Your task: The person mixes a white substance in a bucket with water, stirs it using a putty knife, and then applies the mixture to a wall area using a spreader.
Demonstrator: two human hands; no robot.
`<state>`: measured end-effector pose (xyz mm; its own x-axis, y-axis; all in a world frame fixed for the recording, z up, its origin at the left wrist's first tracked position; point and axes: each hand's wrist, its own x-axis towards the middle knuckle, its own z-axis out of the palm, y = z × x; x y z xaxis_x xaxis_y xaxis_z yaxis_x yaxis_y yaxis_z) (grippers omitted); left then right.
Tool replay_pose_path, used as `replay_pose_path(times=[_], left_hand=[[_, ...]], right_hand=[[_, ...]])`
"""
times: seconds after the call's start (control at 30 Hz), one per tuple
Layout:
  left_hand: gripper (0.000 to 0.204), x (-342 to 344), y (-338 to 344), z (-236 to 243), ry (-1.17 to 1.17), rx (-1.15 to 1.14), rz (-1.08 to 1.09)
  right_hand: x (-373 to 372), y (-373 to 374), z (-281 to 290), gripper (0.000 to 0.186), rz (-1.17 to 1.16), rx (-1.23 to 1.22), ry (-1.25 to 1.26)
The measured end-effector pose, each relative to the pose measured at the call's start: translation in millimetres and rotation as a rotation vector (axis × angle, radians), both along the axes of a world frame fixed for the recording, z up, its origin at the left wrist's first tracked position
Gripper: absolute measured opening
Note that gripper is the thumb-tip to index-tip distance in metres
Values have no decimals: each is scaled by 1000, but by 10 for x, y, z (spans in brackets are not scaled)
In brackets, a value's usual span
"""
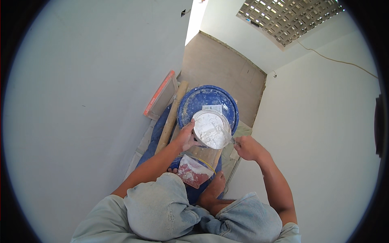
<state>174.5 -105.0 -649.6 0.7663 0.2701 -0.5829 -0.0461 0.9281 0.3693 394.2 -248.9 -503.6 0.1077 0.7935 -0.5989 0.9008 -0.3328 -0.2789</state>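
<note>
A round tub [195, 135] filled with white powdery filler [210, 127] is held over the near part of a blue drum lid [198, 97]. My left hand [187, 137] is closed round its left side, thumb at the rim. At the tub's right edge my right hand [246, 147] is a closed fist on a short grey handle [232, 140]. Whether that handle belongs to the tub or to a tool dipped in the filler, I cannot tell. Below the tub, between my bare feet [212, 188], lies a red bag [193, 174] dusted with white powder.
A wooden pole [172, 117] and an orange-edged frame [160, 95] lean beside the left wall [101, 101]. Blue sheeting [157, 135] lies under the pole. A yellow strap [206, 163] curves near the bag. Grey floor [219, 60] stretches ahead toward a white right wall [316, 121].
</note>
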Motion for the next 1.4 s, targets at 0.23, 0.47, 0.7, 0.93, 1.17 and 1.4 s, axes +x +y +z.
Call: replay_pose_path(times=[0.23, 0.47, 0.7, 0.93, 1.17, 1.4], left_hand=[[61, -39, -35, -65, -30, -7, 9], [60, -40, -17, -73, -50, -31, 4], [55, -36, -48, -91, 11, -3, 59], [62, -61, -3, -63, 57, 18, 30], [61, -14, -30, -32, 84, 50, 8], [53, 5, -62, -72, 86, 31, 69]], right_hand=[[-282, -37, 46, 24, -720, -284, 709], [-378, -271, -500, 21, -1387, -231, 1449], [-180, -406, -556, 35, -1345, -134, 1859], [-183, -182, 364, 36, -1043, 13, 1122], [-463, -161, -37, 45, -86, 608, 84], [-651, -111, -325, 52, 56, 94, -61]])
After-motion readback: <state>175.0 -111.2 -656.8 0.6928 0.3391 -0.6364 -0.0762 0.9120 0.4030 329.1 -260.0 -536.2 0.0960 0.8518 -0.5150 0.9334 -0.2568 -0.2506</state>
